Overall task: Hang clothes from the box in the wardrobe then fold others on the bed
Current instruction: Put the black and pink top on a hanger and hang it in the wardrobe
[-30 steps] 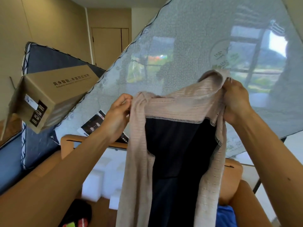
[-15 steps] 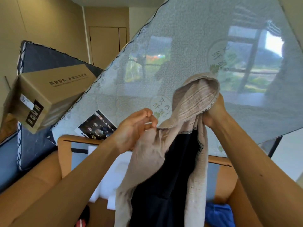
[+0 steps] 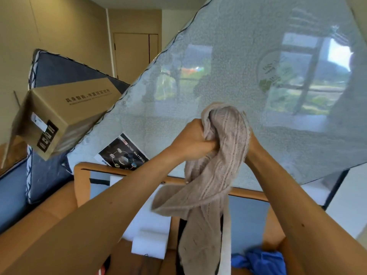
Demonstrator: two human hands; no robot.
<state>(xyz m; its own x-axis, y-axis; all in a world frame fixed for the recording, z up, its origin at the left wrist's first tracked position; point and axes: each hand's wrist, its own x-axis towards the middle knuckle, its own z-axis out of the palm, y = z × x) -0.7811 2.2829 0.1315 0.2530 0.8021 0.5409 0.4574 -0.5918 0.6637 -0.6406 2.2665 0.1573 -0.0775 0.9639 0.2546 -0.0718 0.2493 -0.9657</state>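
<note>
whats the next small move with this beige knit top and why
The beige knitted garment is bunched in a wad. The left hand grips it, the right hand is mostly hidden under it, and the rest hangs twisted. So probably draw the hands apart to open it out before it can be hung or folded.

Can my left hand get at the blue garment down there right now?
Probably not yet: the left hand grips the beige knit garment, and the blue garment lies well below, to its right.
</note>
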